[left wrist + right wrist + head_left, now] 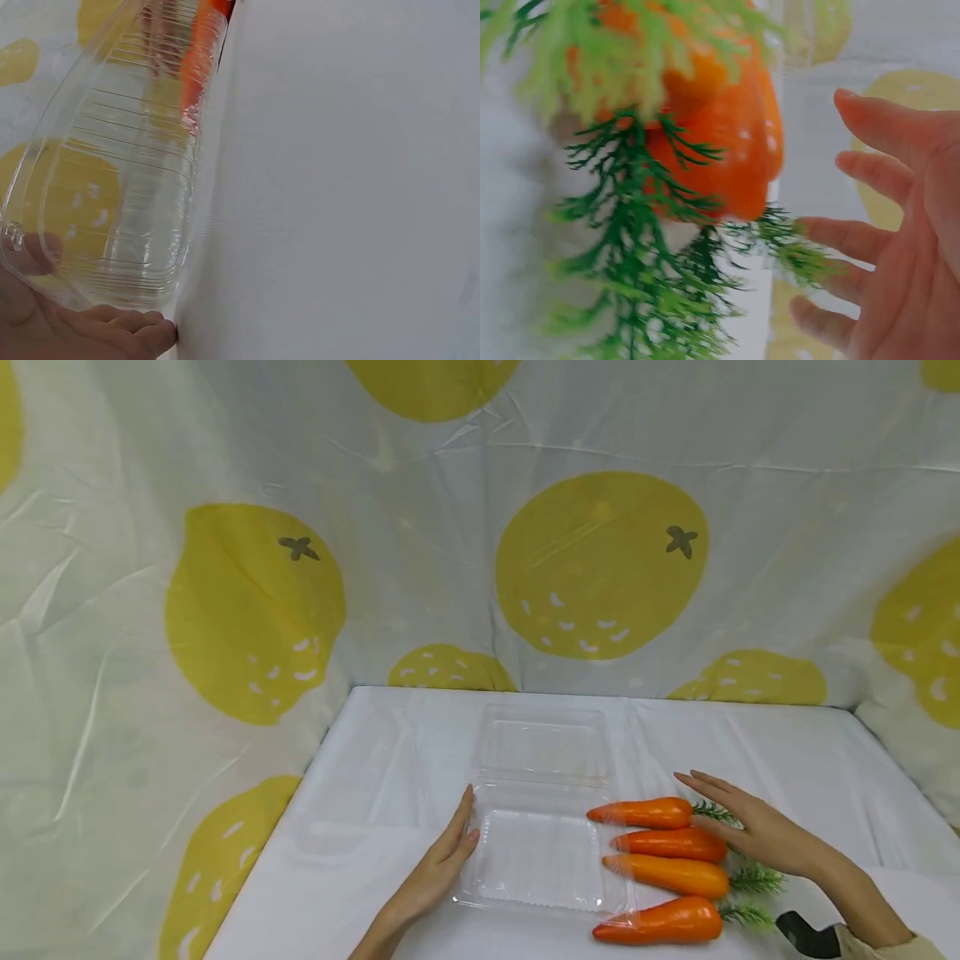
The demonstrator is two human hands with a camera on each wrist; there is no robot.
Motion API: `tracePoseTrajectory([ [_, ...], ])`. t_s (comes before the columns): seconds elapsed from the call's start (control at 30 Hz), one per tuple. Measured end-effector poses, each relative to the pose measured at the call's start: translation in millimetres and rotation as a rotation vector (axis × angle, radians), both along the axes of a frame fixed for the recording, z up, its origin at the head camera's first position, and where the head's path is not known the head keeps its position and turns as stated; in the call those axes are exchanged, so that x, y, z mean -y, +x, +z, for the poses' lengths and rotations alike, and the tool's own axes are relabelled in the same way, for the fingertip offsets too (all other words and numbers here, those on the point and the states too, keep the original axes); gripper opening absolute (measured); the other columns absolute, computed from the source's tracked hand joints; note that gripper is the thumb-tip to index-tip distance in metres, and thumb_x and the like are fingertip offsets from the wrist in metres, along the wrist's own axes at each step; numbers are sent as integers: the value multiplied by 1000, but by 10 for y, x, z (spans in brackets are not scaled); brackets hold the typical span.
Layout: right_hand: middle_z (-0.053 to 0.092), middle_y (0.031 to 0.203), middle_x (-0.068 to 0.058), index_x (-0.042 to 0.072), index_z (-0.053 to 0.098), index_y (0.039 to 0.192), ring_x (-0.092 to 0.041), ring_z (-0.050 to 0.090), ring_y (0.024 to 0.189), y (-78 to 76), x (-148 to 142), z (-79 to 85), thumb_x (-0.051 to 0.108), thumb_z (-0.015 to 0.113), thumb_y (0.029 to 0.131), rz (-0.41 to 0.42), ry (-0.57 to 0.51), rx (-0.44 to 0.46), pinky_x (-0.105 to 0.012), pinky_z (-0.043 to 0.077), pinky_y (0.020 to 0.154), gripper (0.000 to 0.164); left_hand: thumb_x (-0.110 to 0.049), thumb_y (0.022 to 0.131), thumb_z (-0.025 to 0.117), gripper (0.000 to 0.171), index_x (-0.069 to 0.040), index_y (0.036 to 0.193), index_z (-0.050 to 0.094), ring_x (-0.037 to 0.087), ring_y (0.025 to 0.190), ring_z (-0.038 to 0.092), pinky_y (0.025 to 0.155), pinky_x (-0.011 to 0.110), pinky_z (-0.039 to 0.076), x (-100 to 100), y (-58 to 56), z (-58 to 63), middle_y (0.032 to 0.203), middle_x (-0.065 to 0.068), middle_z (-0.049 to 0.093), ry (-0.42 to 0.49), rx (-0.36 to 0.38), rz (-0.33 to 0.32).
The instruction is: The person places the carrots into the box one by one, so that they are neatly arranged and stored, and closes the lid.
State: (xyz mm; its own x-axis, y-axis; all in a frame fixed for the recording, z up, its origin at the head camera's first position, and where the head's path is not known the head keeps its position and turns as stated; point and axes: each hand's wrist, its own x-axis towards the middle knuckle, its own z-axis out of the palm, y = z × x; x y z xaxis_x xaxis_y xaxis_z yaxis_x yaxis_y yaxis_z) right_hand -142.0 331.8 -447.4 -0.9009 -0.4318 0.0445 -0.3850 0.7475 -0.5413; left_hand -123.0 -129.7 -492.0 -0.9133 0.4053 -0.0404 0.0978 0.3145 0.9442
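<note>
A clear plastic clamshell box [542, 906] lies on the white cloth in the head view, its lid [545, 708] folded back behind it. My left hand [447, 853] touches the box's left side, fingers extended along the wall and thumb by the rim. To the right of the box lie several orange carrots [660, 922] with green leafy tops [757, 878], their tips overlapping the box's right edge in this view. Over the leafy ends of the farther carrots hovers my right hand [765, 831], its fingers spread and holding nothing. The right wrist view shows this hand [907, 217] beside the carrot tops [630, 225].
White cloth [360, 852] covers the table. A pale curtain with yellow lemon prints [600, 564] hangs behind it and along the left and right sides. A black strap [806, 935] sits near my right sleeve.
</note>
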Motion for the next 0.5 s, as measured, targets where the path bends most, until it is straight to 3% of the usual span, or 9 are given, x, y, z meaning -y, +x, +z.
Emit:
tracePoseTrajectory([
  [0.07, 49, 156, -24, 16, 46, 157, -48, 50, 138, -52, 7, -42, 29, 62, 105, 18, -13, 2, -74, 47, 97, 56, -25, 115, 32, 63, -16, 168, -1, 30, 162, -3, 128, 54, 2, 4, 0, -5, 176, 8, -2, 12, 8, 7],
  [0.17, 58, 150, -14, 15, 53, 151, -13, 55, 137, -104, 9, -134, 27, 63, 104, 28, -33, -27, -55, 56, 99, 50, -22, 115, 29, 61, -17, 168, -2, 27, 162, -3, 128, 47, 1, 3, -7, -13, 176, 7, -2, 34, 22, 4],
  [0.27, 63, 144, -9, 16, 61, 145, 12, 49, 127, -128, 14, -214, 26, 65, 103, 14, -56, -51, -42, 59, 96, 44, -21, 115, 27, 60, -17, 168, -2, 27, 162, -3, 127, 43, 0, 2, -17, -27, 176, 8, -2, 49, 30, -5],
  [0.5, 69, 134, -9, 17, 72, 133, 6, 59, 116, -203, 53, -353, 23, 74, 96, -39, -120, -82, -21, 56, 91, 37, -17, 115, 27, 61, -16, 168, -3, 28, 163, -2, 126, 45, -1, -9, -21, -42, 176, 9, -1, 74, 39, 4],
])
